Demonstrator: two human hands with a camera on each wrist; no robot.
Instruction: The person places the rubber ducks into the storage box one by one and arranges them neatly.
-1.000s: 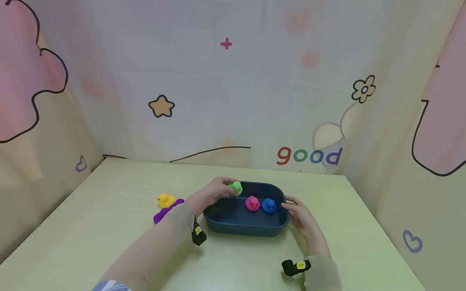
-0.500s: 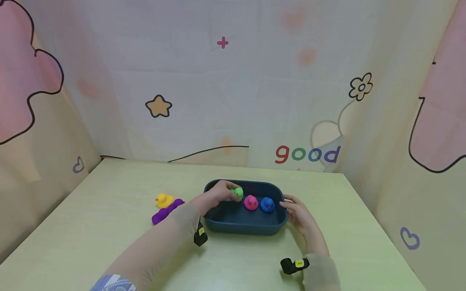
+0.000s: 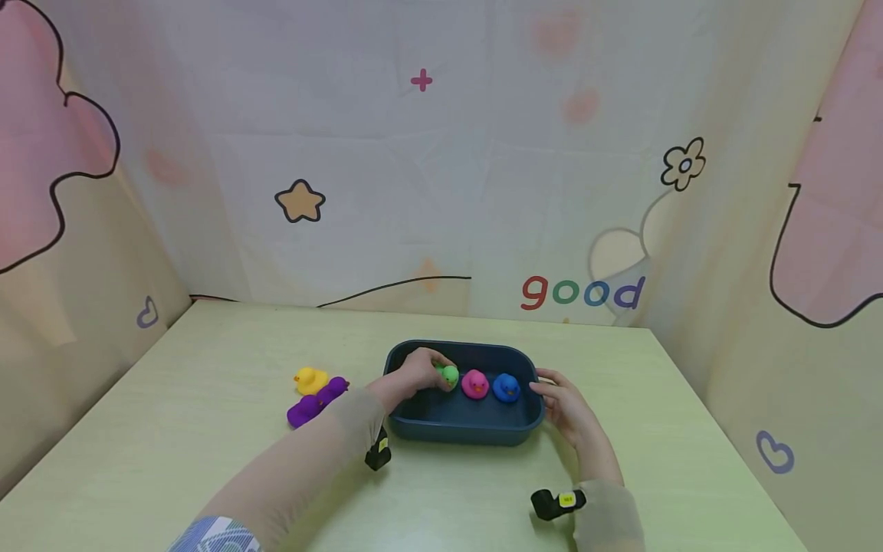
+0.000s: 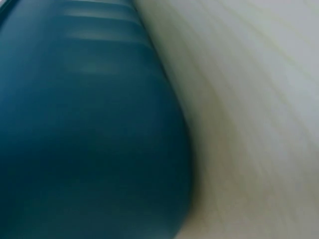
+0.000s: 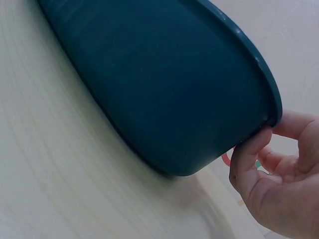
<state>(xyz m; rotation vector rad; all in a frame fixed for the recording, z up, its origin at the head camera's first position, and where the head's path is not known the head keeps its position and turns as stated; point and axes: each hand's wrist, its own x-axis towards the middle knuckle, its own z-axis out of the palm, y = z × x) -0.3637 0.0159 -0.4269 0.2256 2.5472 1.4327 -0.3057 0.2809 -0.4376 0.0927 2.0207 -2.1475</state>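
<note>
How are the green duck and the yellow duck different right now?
Colour: the green duck is bright green, the yellow duck yellow.
Place: the green duck is inside the dark blue tub; the yellow duck sits outside it on the table.
Contact: the green duck is in the left hand's grip; no hand touches the yellow duck.
Both are toy ducks.
</note>
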